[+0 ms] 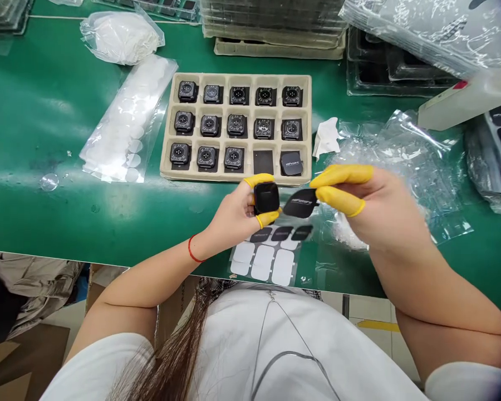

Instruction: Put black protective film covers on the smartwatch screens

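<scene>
My left hand (244, 209), in yellow finger cots, grips a black smartwatch body (266, 197) by its edges, its glossy face toward me. Between the thumb and finger of my right hand (354, 195) is a black screen sticker (300, 203) with pale lettering, curled and just right of the watch. Below both lies a sticker sheet (297, 256) with a row of black stickers and white backing shapes. Beyond my hands a beige tray (236, 177) holds several watch bodies, sensor side up. In its front row, one cell shows only a black pad (263, 162); the corner cell holds a watch (291, 164) with a lettered black face.
Round clear stickers in a plastic sleeve (127, 120) lie left of the tray, near a bag of white material (121, 36). Stacked trays (275, 28) stand behind. Crumpled clear film (401, 161) and a white bottle (463, 103) occupy the right.
</scene>
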